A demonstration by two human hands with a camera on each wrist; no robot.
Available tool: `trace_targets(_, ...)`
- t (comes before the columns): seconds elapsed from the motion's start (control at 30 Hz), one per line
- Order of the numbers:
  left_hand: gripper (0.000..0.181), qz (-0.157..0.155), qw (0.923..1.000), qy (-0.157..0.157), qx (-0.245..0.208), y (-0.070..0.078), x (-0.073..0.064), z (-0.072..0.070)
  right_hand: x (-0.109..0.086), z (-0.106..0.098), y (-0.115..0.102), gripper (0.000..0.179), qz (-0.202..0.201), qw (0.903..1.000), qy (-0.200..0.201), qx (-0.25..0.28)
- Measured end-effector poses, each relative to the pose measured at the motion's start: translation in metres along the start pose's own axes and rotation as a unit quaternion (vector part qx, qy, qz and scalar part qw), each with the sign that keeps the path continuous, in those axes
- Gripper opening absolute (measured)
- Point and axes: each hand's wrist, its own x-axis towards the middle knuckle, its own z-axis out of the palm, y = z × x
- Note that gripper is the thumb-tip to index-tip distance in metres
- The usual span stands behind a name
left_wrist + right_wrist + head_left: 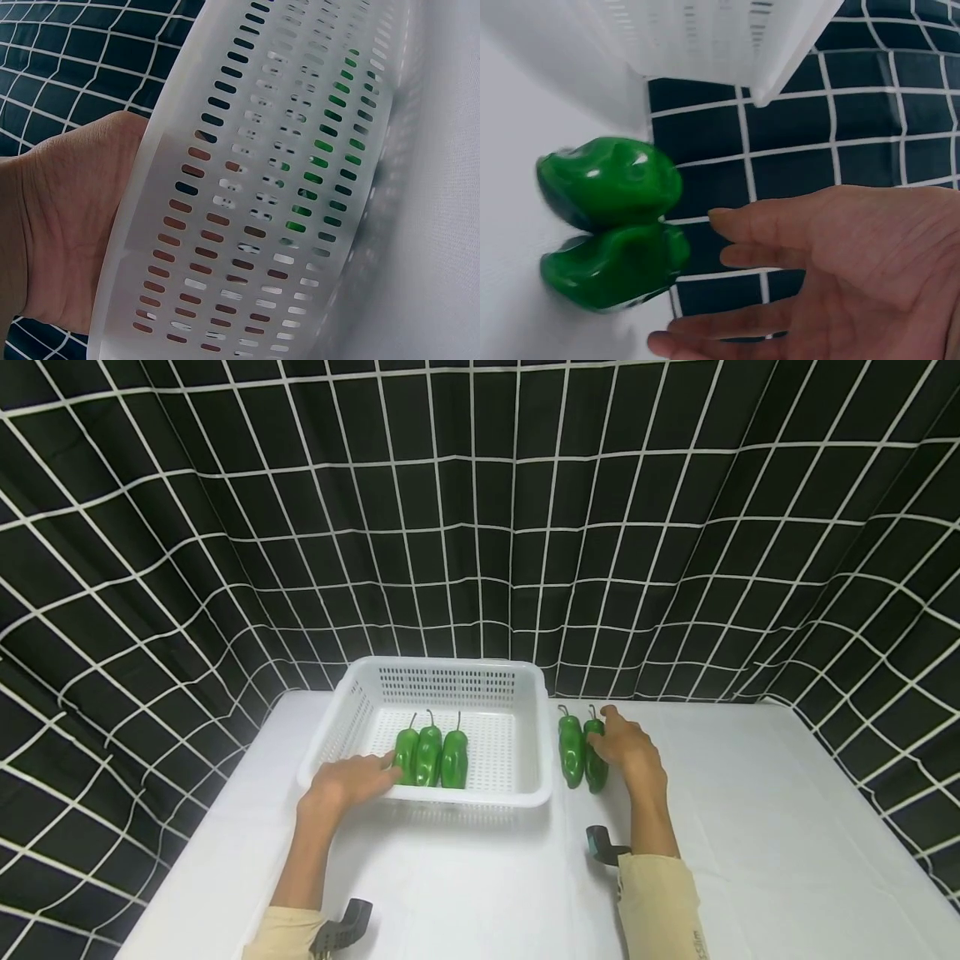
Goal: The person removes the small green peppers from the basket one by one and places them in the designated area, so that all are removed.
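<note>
Soft light brightens my white counter (750, 827), with faint shadows near the basket (495, 797) and left of my right arm (652, 814), glints on the peppers (611, 184), and dimmer wrist views.

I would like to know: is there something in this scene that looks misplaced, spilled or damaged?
Nothing stands out. Three green peppers lie side by side in the white basket, and two more peppers lie together on the white table, near the right hand. I see no spill or damage.
</note>
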Motion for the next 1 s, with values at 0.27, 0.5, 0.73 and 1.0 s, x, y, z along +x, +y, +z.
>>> trace_targets(0.27, 0.068, 0.003, 1.0000, 0.003, -0.002, -0.001, -0.001, 0.001, -0.013, -0.009, -0.030, 0.062, -0.070, 0.9934, 0.090, 0.005)
trace_targets(0.5, 0.067, 0.010, 0.9999, 0.005, 0.005, -0.001, 0.001, 0.001, -0.027, 0.002, -0.060, 0.056, -0.141, 0.9788, 0.147, 0.025)
trace_targets(0.73, 0.067, 0.007, 1.0000, 0.000, 0.006, -0.001, 0.001, 0.000, -0.030, 0.021, -0.087, 0.047, -0.219, 0.9627, 0.157, 0.028)
trace_targets(1.0, 0.067, 0.007, 1.0000, -0.001, 0.004, 0.000, 0.001, 0.000, -0.022, 0.043, -0.102, 0.037, -0.316, 0.9450, 0.084, 0.007)
